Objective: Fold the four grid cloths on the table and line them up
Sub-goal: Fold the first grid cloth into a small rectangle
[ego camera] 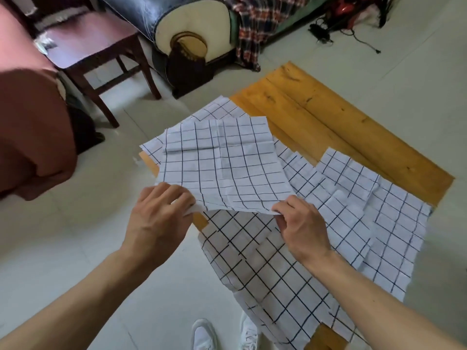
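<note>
Left hand [158, 218] and right hand [300, 223] each pinched shut on a near corner of one white black-gridded fabric cloth [222, 168], lifted clear above the yellow wooden tabletop [328, 117], probably to square the edges for a first fold. Other grid cloths [353, 210] spread flat and overlapping on that tabletop beneath and right of it, one draping over the near edge; all apparently unfolded.

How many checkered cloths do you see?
4, though overlaps may hide more: one held up by both hands, one under it at the table's far end, one hanging off the near edge, one spread at the right.
</note>
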